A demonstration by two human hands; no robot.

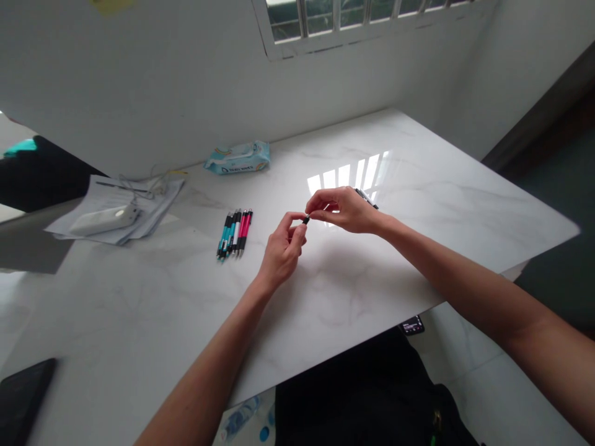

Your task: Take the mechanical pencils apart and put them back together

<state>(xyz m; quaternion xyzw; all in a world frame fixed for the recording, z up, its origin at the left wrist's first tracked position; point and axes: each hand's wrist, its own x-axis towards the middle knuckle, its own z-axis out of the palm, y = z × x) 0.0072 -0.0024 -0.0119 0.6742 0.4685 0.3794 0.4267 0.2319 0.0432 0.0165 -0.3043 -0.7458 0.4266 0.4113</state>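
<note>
Above the middle of the marble-patterned table point(325, 334), my left hand point(282, 251) is closed round a pen point(305, 219). Only a short black end with a pale tip shows; the rest is hidden in the fingers. My right hand point(346, 210) pinches at that tip with thumb and forefinger, so the two hands meet there. To the left of my left hand lies a row of several pens point(235, 234) in blue, white and pink with black grips. Just behind my right hand are dark and pale pen-like pieces point(367, 198), partly covered by it.
A blue wet-wipes pack point(239, 158) sits against the wall. At the left are papers point(153, 214) with a white device point(106, 219) and cables. A dark phone-like slab point(25, 396) lies near left. Below the table edge are a lit phone point(412, 325) and a bottle point(240, 416).
</note>
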